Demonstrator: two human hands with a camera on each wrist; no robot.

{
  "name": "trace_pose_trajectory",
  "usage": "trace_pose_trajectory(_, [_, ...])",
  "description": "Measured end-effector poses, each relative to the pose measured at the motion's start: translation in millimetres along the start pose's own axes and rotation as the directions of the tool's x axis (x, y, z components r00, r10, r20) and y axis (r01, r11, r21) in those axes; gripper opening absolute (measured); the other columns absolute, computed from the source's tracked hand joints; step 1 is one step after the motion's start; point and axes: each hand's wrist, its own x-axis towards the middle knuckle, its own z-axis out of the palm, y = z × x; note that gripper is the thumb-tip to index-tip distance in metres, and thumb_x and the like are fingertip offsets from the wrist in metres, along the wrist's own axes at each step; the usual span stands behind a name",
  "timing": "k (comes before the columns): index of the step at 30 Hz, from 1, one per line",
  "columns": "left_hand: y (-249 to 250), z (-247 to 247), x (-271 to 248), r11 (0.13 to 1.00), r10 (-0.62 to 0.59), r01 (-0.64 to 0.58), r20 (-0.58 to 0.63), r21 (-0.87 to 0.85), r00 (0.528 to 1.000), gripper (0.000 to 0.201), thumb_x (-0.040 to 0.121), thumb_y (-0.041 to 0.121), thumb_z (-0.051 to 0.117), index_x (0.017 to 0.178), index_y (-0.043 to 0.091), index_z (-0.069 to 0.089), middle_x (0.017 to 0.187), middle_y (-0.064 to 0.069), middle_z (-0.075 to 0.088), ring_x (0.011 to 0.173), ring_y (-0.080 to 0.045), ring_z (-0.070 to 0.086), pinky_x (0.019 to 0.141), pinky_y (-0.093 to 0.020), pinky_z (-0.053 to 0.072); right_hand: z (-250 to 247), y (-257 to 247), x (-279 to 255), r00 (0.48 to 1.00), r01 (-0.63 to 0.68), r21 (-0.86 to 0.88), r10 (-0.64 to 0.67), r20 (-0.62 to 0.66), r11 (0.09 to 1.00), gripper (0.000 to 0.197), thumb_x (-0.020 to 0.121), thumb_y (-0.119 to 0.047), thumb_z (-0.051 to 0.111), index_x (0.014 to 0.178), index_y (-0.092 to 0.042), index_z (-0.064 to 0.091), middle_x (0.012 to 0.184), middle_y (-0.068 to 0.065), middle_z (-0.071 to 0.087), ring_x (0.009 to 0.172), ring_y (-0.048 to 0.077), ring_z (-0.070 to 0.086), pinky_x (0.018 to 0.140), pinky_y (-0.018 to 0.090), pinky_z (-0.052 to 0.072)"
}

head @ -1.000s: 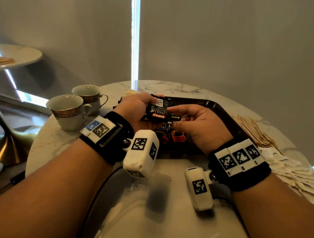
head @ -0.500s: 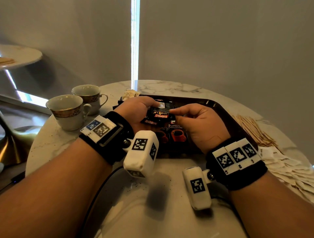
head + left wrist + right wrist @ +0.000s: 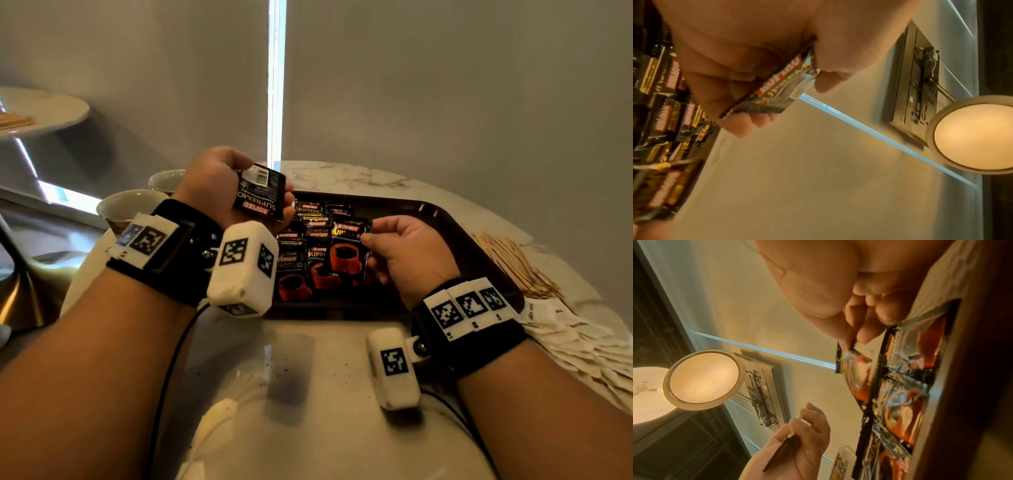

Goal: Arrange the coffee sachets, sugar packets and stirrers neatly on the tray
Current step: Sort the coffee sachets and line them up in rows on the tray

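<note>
The left hand [image 3: 219, 185] has come up off the tray [image 3: 455, 226] since a moment ago, and it now holds a small stack of coffee sachets [image 3: 261, 195] raised above the tray's left end, thumb on one face and fingers [image 3: 756, 121] curled behind. How many sachets are in that stack I cannot quite tell from here. The right hand [image 3: 407, 253], which was working close against the left one half a second back, has drawn apart from it and now pinches the top corner of a single sachet [image 3: 349, 250] between thumb and forefinger, holding it just over the row of sachets lying on the tray [image 3: 308, 260]. Those lie face up, overlapping, at the tray's left part. The wooden stirrers [image 3: 513, 263] and the white sugar packets [image 3: 582, 342] sit on the marble worktop [image 3: 325, 377] to the right of the tray. Two cups [image 3: 126, 209] stand at the left.
</note>
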Motion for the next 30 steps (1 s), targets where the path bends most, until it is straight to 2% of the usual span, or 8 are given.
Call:
trace_pose_trajectory(3, [0.3, -0.6, -1.7, 1.0, -0.001, 0.0, -0.03, -0.019, 1.0, 0.055, 0.076, 0.029, 0.045, 0.116, -0.007, 0.055, 0.09, -0.017, 0.067, 0.067, -0.029, 0.069, 0.058, -0.038, 0.058, 4.6, 0.8, 0.5, 0.997, -0.054, -0.055, 0.057, 0.05, 0.997, 0.014, 0.088, -0.004, 0.07, 0.1, -0.008, 0.062, 0.069, 0.007, 0.063, 0.043, 0.009, 0.053, 0.036, 0.024, 0.039])
trace_pose_trajectory(5, [0.3, -0.3, -2.0, 1.0, 0.006, -0.006, -0.019, -0.018, 1.0, 0.044, 0.088, 0.026, 0.04, 0.109, -0.01, 0.056, 0.089, -0.019, 0.066, 0.067, -0.029, 0.067, 0.06, -0.037, 0.058, 6.4, 0.0, -0.1, 0.993, -0.086, -0.088, 0.093, 0.075, 0.992, 0.017, 0.088, -0.003, 0.07, 0.103, -0.005, 0.063, 0.07, 0.009, 0.062, 0.041, 0.008, 0.052, 0.035, 0.023, 0.04])
trace_pose_trajectory(7, [-0.5, -0.3, -0.7, 1.0, 0.015, -0.015, 0.0, -0.026, 1.0, 0.043, 0.095, 0.025, 0.034, 0.111, -0.01, 0.053, 0.084, -0.02, 0.067, 0.065, -0.029, 0.065, 0.06, -0.037, 0.057, 7.5, -1.2, -0.5, 0.987, -0.111, -0.121, 0.124, 0.099, 0.986, 0.019, 0.089, -0.002, 0.069, 0.106, -0.004, 0.062, 0.073, 0.01, 0.063, 0.04, 0.007, 0.052, 0.036, 0.023, 0.041])
trace_pose_trajectory(10, [-2.3, 2.1, -3.0, 1.0, -0.006, 0.006, 0.023, -0.026, 1.0, 0.047, 0.094, 0.026, 0.034, 0.121, -0.009, 0.05, 0.089, -0.02, 0.067, 0.065, -0.029, 0.066, 0.059, -0.039, 0.058, 8.0, -2.9, -0.4, 0.983, -0.123, -0.17, 0.144, 0.116, 0.978, 0.02, 0.09, -0.002, 0.068, 0.108, -0.005, 0.062, 0.076, 0.009, 0.064, 0.041, 0.007, 0.053, 0.037, 0.023, 0.042])
trace_pose_trajectory(15, [-4.6, 6.7, -6.4, 0.998, -0.045, 0.047, 0.045, -0.035, 0.998, 0.049, 0.094, 0.027, 0.032, 0.122, -0.008, 0.052, 0.09, -0.019, 0.065, 0.072, -0.029, 0.062, 0.061, -0.036, 0.057, 8.0, -4.2, -0.9, 0.98, -0.126, -0.199, 0.153, 0.124, 0.972, 0.02, 0.09, -0.002, 0.068, 0.109, -0.005, 0.063, 0.082, 0.013, 0.069, 0.046, 0.01, 0.058, 0.039, 0.022, 0.044])
trace_pose_trajectory(20, [-5.9, 8.7, -7.2, 0.999, -0.038, 0.039, 0.04, -0.026, 0.998, 0.049, 0.095, 0.026, 0.032, 0.121, -0.01, 0.053, 0.09, -0.019, 0.064, 0.075, -0.028, 0.061, 0.058, -0.035, 0.057, 7.9, -5.9, -2.1, 0.977, -0.12, -0.205, 0.152, 0.147, 0.971, 0.022, 0.089, 0.002, 0.066, 0.109, -0.004, 0.062, 0.081, 0.018, 0.071, 0.049, 0.016, 0.061, 0.043, 0.024, 0.05])
trace_pose_trajectory(26, [-6.7, 9.5, -8.5, 0.999, -0.044, 0.045, 0.026, -0.026, 0.999, 0.054, 0.095, 0.026, 0.033, 0.13, -0.01, 0.05, 0.096, -0.019, 0.063, 0.078, -0.028, 0.061, 0.06, -0.036, 0.058, 9.5, -5.9, -1.4, 0.974, -0.133, -0.191, 0.165, 0.158, 0.972, 0.023, 0.088, 0.003, 0.067, 0.109, -0.004, 0.061, 0.084, 0.017, 0.072, 0.054, 0.017, 0.068, 0.046, 0.025, 0.053])
trace_pose_trajectory(30, [-8.8, 11.7, -7.6, 0.998, -0.057, 0.057, 0.023, -0.016, 0.998, 0.054, 0.094, 0.027, 0.034, 0.13, -0.011, 0.05, 0.098, -0.019, 0.061, 0.079, -0.028, 0.06, 0.06, -0.037, 0.058, 9.8, -6.5, -1.4, 0.969, -0.155, -0.175, 0.185, 0.165, 0.972, 0.021, 0.088, 0.003, 0.067, 0.107, -0.004, 0.061, 0.088, 0.019, 0.073, 0.061, 0.021, 0.072, 0.052, 0.027, 0.058])
